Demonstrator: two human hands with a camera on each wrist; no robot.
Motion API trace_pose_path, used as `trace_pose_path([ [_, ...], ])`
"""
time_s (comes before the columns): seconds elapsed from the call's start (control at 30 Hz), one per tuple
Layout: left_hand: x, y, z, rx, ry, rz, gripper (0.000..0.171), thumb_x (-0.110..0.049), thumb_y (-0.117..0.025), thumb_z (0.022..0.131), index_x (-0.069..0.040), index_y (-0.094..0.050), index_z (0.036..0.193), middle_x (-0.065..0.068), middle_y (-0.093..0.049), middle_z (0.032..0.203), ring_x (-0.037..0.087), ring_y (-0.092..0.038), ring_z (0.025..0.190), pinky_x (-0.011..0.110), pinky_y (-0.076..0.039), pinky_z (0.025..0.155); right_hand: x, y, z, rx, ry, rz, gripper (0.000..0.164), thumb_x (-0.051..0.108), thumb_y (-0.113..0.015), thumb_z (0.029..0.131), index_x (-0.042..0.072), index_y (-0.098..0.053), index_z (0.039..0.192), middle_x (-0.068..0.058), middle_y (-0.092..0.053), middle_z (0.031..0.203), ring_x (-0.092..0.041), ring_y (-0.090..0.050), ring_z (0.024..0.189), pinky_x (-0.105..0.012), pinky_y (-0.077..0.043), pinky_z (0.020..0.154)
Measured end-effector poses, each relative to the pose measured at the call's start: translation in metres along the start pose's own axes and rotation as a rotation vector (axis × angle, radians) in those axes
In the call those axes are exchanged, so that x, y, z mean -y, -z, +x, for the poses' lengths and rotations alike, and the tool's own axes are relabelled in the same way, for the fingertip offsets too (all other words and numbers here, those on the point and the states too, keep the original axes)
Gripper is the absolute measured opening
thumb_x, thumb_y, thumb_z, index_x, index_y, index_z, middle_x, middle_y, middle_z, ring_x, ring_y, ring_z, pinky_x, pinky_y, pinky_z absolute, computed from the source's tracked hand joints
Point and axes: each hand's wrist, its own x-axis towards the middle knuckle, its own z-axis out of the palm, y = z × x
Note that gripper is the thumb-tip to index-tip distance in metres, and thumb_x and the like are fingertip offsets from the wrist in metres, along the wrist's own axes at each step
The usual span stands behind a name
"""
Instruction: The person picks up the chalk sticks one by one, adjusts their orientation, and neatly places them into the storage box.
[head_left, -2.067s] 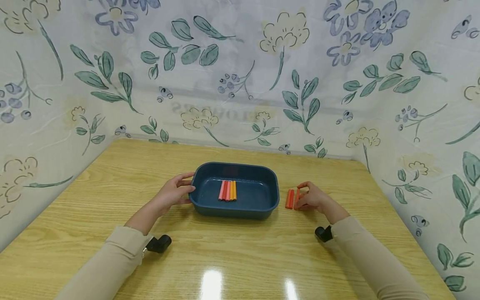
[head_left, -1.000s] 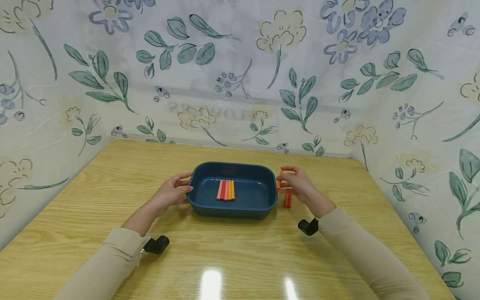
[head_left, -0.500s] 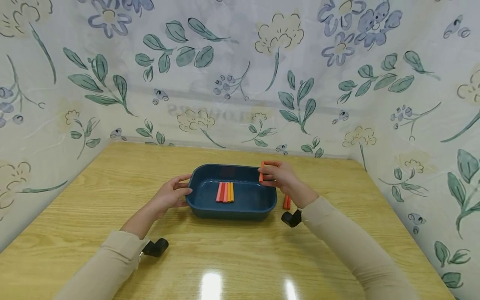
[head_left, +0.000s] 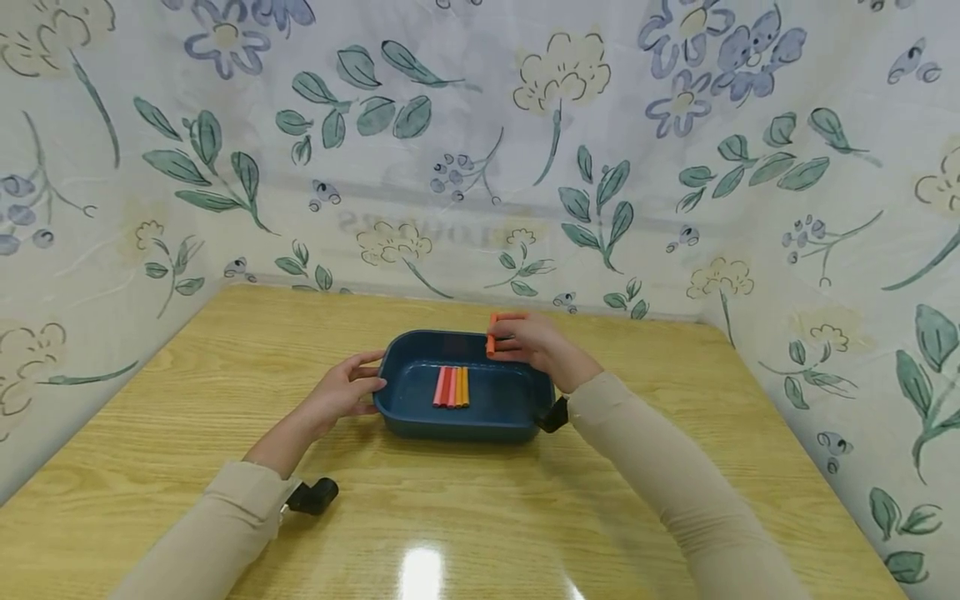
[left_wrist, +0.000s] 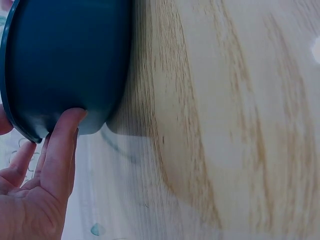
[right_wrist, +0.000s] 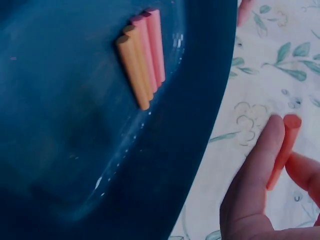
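My left hand [head_left: 347, 387] holds the left end of a dark blue tub [head_left: 468, 431], and in the left wrist view a finger presses its outer wall [left_wrist: 75, 55]. Over the tub's back right rim, my right hand [head_left: 534, 340] pinches an orange chalk stick [head_left: 492, 336] between thumb and fingers. The right wrist view shows this orange chalk [right_wrist: 286, 150] held tilted, apart from the tub. On the tub's floor lies a row of several chalk sticks [head_left: 451, 387], pink and red on the left, yellow-orange on the right.
A light wooden table [head_left: 420, 492] lies under the tub. Flower-printed cloth [head_left: 450, 167] hangs behind the table and at both sides. Black wrist cameras [head_left: 315, 497] sit at both cuffs. The right forearm and sleeve cover the table just right of the tub.
My right hand picks the orange chalk up from the table right of the tub and carries it left over the tub. The red sticks left there are now hidden. The left hand stays put.
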Motion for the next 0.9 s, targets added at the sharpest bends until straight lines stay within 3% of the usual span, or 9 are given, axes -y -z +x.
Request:
trace_pose_path([
  [0.33,-0.001,-0.001,-0.002,0.001,0.002,-0.009,0.056,-0.005,-0.046,0.097,-0.001,-0.022,0.146,0.031,-0.028,0.140,0.044,-0.044,0.119,0.046,-0.050,0.083,0.004,-0.020,0.018,0.034,-0.102,-0.197,0.036,0.002,-0.062,0.086,-0.001,-0.055,0.121,-0.014,-0.056,0.103,-0.024,-0.060,0.083,-0.034,-0.055,0.077],
  [0.53,-0.001,-0.001,-0.001,-0.004,0.000,0.004,0.055,-0.006,-0.047,0.096,-0.002,-0.023,0.146,0.031,-0.030,0.139,0.043,-0.045,0.118,0.045,-0.051,0.082,-0.001,-0.021,0.029,0.099,-0.148,-0.308,0.028,-0.001,-0.060,0.087,-0.008,-0.057,0.113,-0.017,-0.056,0.098,-0.026,-0.060,0.079,-0.037,-0.055,0.074],
  [0.77,-0.001,-0.002,0.000,-0.015,0.000,0.007,0.056,-0.005,-0.047,0.096,-0.001,-0.023,0.146,0.031,-0.030,0.139,0.043,-0.047,0.116,0.045,-0.051,0.082,-0.009,-0.023,0.035,0.095,-0.206,-0.396,0.018,-0.003,-0.062,0.084,-0.007,-0.061,0.102,-0.017,-0.058,0.095,-0.026,-0.062,0.074,-0.035,-0.057,0.067],
  [0.9,-0.001,-0.002,0.000,-0.014,0.001,0.003,0.056,-0.006,-0.047,0.096,-0.002,-0.022,0.146,0.031,-0.030,0.139,0.043,-0.047,0.116,0.046,-0.051,0.082,-0.017,-0.024,0.036,0.112,-0.248,-0.432,0.019,-0.006,-0.061,0.084,-0.010,-0.061,0.103,-0.018,-0.057,0.096,-0.026,-0.062,0.072,-0.034,-0.056,0.067],
])
